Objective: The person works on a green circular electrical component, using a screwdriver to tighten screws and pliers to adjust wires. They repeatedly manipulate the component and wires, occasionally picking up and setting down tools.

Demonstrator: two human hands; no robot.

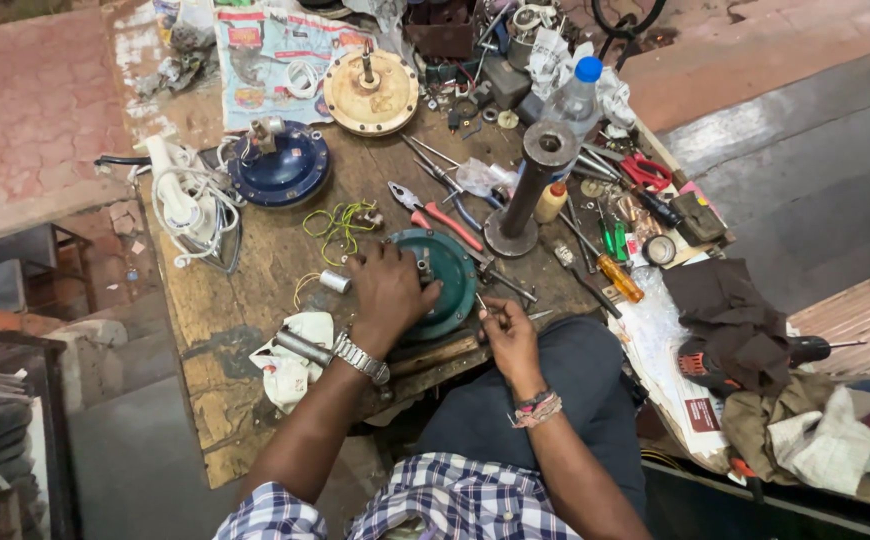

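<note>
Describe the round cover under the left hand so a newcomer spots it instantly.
On the wooden workbench, look at the near edge, just left of the upright metal pipe. The teal round cover lies flat under the left hand. The other two round housings, further back, are dark blue and tan.
</note>
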